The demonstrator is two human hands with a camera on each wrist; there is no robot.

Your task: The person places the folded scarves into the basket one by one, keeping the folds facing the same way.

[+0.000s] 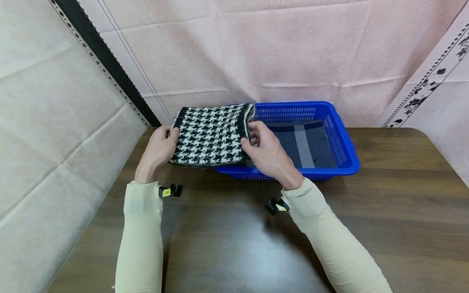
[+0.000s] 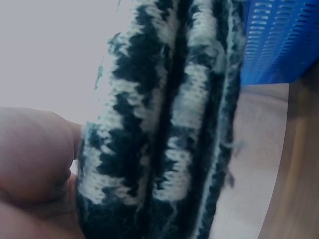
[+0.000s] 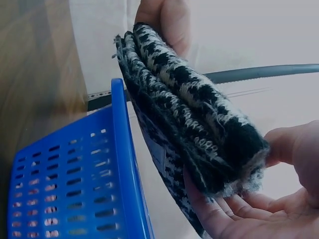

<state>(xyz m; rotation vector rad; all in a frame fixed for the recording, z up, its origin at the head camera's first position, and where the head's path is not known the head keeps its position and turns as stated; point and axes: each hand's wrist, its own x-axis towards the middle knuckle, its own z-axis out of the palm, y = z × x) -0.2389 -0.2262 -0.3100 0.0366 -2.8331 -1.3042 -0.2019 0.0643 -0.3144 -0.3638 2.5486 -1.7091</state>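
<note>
A folded black-and-white houndstooth knit cloth is held up between my two hands, above the table and partly over the left end of a blue basket. My left hand grips its left edge, thumb on the upper face. At the opposite edge, my right hand pinches it, with the thumb on top and fingers beneath. Several layers of the folded cloth show in the right wrist view. Inside the basket lies a dark grey fabric piece with a lighter stripe, its left part hidden by cloth and hand.
The basket stands at the back of a brown wooden table, close to a pale fabric backdrop. Another pale sheet hangs along the left side. Small black wrist devices are on both sleeves.
</note>
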